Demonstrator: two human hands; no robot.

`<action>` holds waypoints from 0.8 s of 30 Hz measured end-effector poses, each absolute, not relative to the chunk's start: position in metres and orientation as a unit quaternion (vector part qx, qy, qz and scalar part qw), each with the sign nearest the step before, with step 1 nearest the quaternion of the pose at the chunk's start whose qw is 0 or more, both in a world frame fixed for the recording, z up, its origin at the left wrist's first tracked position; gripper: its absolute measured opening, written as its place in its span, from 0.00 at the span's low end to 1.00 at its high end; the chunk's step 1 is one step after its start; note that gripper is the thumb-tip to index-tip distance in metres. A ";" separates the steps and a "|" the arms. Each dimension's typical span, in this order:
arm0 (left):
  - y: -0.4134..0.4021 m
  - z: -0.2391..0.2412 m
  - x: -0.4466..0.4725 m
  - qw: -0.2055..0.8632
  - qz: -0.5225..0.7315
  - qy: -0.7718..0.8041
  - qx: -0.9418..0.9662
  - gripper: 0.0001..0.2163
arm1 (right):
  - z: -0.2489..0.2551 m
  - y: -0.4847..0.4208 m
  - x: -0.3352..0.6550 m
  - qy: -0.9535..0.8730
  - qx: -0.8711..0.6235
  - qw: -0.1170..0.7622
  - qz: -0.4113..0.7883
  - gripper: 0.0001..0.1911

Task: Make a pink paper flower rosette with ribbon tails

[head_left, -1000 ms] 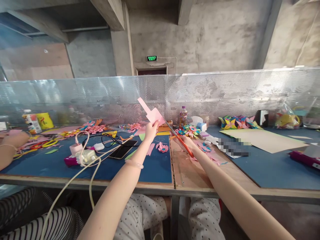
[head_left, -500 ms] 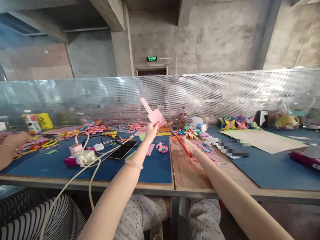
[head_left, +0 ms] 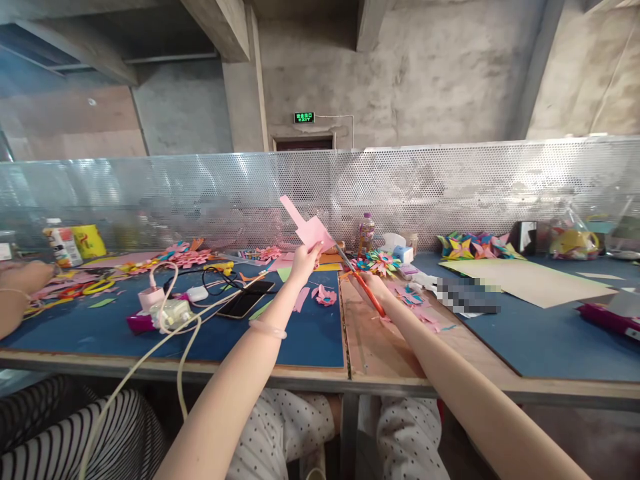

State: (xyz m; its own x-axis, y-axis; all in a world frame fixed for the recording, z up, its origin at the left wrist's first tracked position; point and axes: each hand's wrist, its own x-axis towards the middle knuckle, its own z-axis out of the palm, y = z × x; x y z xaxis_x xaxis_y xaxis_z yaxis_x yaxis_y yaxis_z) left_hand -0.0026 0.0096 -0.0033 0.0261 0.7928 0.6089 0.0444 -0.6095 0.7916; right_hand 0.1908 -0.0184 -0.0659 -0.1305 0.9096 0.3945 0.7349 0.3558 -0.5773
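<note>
My left hand (head_left: pixel 306 263) pinches a piece of pink paper (head_left: pixel 314 232) by its lower edge, holding it up above the table. A narrow strip of the paper sticks out to the upper left. Orange-handled scissors (head_left: pixel 369 293) are gripped in my right hand (head_left: pixel 373 284), with their blades at the right side of the paper. Whether the blades are parted is too small to make out. Below my hands, a pink paper flower (head_left: pixel 325 295) lies on the blue mat (head_left: pixel 300 347).
Cables trail past a power adapter (head_left: pixel 175 313) and a phone (head_left: pixel 246 299) at left. Another person's hand (head_left: pixel 30 277) is at the far left. A bottle (head_left: pixel 367 230) stands behind colourful paper flowers (head_left: pixel 380 262). A large cream sheet (head_left: pixel 530 280) lies at right.
The scissors and my right hand have shifted very slightly against the paper. My left hand and the pink paper stay almost where they were.
</note>
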 end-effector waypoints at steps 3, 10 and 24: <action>0.008 -0.002 -0.003 0.311 0.620 0.316 0.647 0.17 | -0.064 -0.021 0.191 -0.746 -0.548 0.358 0.122 0.14; 0.008 -0.001 -0.003 0.334 0.615 0.312 0.643 0.17 | -0.063 -0.026 0.189 -0.748 -0.550 0.354 0.110 0.15; 0.006 0.001 -0.004 0.352 0.615 0.320 0.629 0.16 | -0.060 -0.031 0.187 -0.741 -0.564 0.348 0.104 0.15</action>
State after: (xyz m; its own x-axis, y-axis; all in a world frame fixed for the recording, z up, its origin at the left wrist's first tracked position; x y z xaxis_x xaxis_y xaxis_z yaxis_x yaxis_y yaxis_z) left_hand -0.0036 0.0064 0.0007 0.0380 0.8352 0.5486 -0.0301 -0.5478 0.8361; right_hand 0.1872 -0.0312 -0.0597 -0.1212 0.9089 0.3990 0.7636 0.3422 -0.5476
